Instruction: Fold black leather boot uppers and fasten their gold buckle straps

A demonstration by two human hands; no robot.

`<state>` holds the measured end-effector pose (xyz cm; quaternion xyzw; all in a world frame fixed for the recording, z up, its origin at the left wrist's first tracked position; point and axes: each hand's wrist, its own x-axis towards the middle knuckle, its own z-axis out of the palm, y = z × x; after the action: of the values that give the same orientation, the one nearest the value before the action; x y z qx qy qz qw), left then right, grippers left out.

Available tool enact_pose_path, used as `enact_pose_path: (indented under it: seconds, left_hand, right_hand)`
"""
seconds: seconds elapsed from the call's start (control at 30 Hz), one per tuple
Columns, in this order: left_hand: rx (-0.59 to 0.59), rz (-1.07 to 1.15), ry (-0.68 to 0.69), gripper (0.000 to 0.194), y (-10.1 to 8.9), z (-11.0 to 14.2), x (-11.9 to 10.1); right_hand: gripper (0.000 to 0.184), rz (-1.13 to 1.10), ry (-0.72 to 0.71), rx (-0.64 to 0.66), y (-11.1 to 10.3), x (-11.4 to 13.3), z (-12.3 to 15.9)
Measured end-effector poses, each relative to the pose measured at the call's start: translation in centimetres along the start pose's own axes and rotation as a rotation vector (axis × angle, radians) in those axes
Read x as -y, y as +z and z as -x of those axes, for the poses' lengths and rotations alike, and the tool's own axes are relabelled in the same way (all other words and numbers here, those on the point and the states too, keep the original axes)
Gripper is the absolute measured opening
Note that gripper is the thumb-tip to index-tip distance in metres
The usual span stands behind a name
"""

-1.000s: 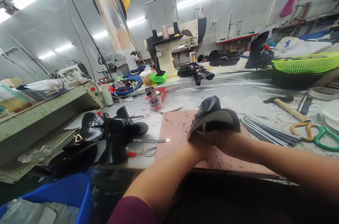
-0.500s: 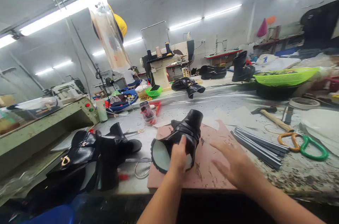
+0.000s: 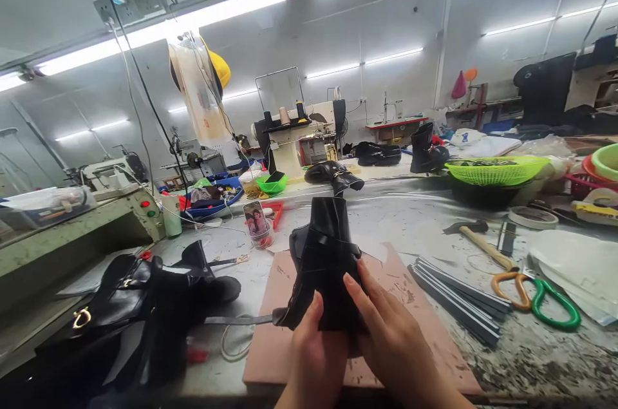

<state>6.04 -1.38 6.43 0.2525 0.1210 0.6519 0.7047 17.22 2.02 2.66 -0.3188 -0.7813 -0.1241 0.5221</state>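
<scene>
Black leather ankle boot with a narrow strap around it [image 3: 333, 274], one: occupying the centre of the clock, above a flat pink board [image 3: 270, 344], its narrower end pointing towards twelve; whether it is resting fully on the board, cannot tell.

Left hand [image 3: 316, 351]: holding the boot at seven o'clock, thumb lying up its side, fingers hidden.

Right hand [image 3: 393, 325]: touching the boot at four o'clock, fingers extended and slightly parted; whether its unseen thumb is gripping, cannot tell.

Flat grey strap [image 3: 236, 320]: lying at nine, its near end meeting the boot's lower edge.

Heap of glossy black boots with gold buckles [image 3: 125, 306]: sprawling beyond, also at nine.

Bundle of black strips with white edges [image 3: 458, 299]: fanning out at three.

Risks, as judged: the grey strap could be catching under the boot if the boot were turned; a loose right-hand hold could be letting smooth leather slip; a wide swing towards three could be scattering the strips.
</scene>
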Motion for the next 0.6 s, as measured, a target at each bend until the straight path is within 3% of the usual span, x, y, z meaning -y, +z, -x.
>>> enact_pose_path:
  seconds: [0.17, 0.37, 0.5, 0.6]
  left_hand:
    - [0.055, -0.001, -0.024, 0.038, 0.6, 0.3, 0.4]
    - [0.036, -0.186, -0.024, 0.040, -0.7, 1.6, 1.7]
    - [-0.120, -0.548, 0.016, 0.037, -0.5, 2.5, 1.7]
    - [-0.349, -0.515, -0.012, 0.035, 0.2, 2.5, 1.7]
  right_hand:
    - [0.069, -0.050, -0.032, -0.007, -0.6, -0.2, -0.1]
    - [0.073, -0.082, 0.066, 0.036, -0.2, -0.7, 0.7]
    - [0.070, 0.010, 0.036, 0.060, -0.6, -0.3, 1.0]
    - [0.061, 0.026, 0.012, 0.018, -1.0, 0.0, 1.3]
